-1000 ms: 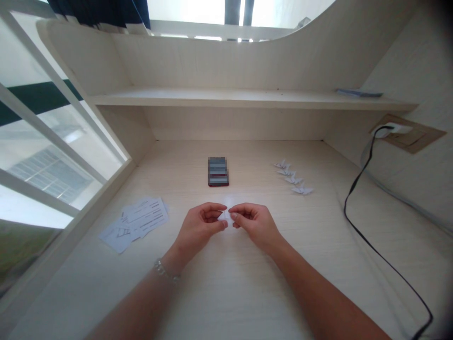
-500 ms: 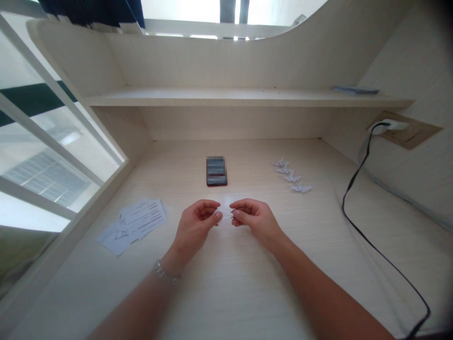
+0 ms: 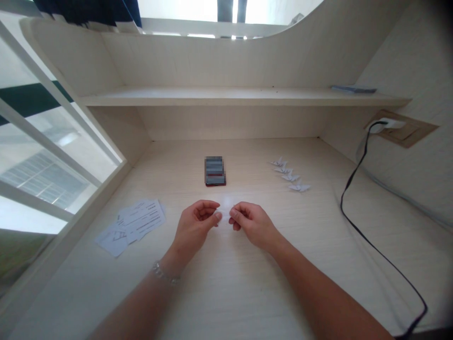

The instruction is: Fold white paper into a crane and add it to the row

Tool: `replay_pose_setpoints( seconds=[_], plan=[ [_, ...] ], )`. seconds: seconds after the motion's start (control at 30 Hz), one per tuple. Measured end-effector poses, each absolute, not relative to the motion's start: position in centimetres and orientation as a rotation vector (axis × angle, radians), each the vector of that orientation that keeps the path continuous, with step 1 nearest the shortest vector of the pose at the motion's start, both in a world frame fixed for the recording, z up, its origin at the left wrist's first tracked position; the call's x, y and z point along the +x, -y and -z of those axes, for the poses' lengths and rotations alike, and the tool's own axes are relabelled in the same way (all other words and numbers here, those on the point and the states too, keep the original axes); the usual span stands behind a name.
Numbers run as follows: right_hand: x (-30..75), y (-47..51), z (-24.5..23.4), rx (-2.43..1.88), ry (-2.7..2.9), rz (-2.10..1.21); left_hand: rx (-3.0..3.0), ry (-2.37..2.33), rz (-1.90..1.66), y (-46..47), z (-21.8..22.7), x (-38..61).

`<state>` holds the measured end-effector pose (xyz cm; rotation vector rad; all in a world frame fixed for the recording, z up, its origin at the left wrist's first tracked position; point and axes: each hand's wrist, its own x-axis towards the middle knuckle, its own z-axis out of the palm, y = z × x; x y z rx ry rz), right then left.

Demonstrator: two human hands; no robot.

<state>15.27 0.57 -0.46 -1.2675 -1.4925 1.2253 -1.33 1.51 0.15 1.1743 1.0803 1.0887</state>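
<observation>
Both my hands hover over the middle of the pale wooden desk (image 3: 226, 293), fingertips facing each other. My left hand (image 3: 196, 225) and my right hand (image 3: 250, 223) are curled in a pinch on a small folded white paper piece (image 3: 224, 212), which shows between the fingertips and is mostly hidden by them. A bracelet (image 3: 163, 274) circles my left wrist. A phone (image 3: 214, 171) lies flat just beyond the hands.
A row of several small folded paper figures (image 3: 290, 175) lies at the back right. Loose printed paper slips (image 3: 132, 224) lie at the left. A black cable (image 3: 357, 198) runs from a wall socket (image 3: 387, 125) across the right side. A shelf (image 3: 240, 97) runs above the desk.
The hands have shifted slightly and the fingers have closed further over the paper piece, so less of it shows. The view has drifted a little to the right.
</observation>
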Motion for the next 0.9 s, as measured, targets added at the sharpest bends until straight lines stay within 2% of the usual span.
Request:
replay_pose_setpoints(
  seconds=[0.2, 0.5, 0.67, 0.9],
  plan=[
    [15.11, -0.58, 0.47, -1.207, 1.43, -1.339, 1.207, -1.072, -1.111, -1.37, 0.0, -1.28],
    [14.88, -0.31, -0.01, -1.306, 1.424, -1.237, 1.081, -1.025, -1.054, -1.34, -0.02, -0.89],
    [14.72, -0.07, 0.06, -1.288, 1.506, -1.199, 1.272, -1.106, -0.931, -1.17, -0.44, -0.7],
    [14.54, -0.03, 0.34, -1.294, 1.591, -1.156, 1.439, -1.128, -0.969, -1.21, -0.16, -1.17]
  ],
)
